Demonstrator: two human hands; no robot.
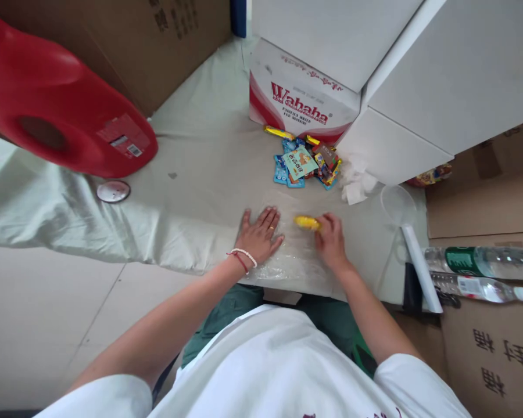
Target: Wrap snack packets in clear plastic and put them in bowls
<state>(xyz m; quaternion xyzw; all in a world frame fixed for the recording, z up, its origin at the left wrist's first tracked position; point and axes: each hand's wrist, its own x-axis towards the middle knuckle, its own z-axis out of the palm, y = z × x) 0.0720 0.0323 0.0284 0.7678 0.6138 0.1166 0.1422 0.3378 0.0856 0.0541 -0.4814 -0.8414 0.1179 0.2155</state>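
Note:
My left hand (260,235) lies flat with its fingers spread on a clear plastic sheet or bag (272,268) on the cloth-covered table (200,168). In my right hand (331,239), between thumb and fingers, is one end of a small yellow-wrapped snack (307,222); it is a little blurred, low over the table. Beyond both hands is a pile of small snack packets (300,162), blue, yellow and brown, with a pale green card-like packet on top. Another yellow packet (279,133) lies at the pile's back left.
Behind the pile stands a Wahaha water carton (305,104) beside white boxes (401,145). Crumpled tissues (358,180), a clear plastic lid (396,204) and plastic bottles (501,262) are on the right. A red jug (82,110) and round tin (113,191) sit left.

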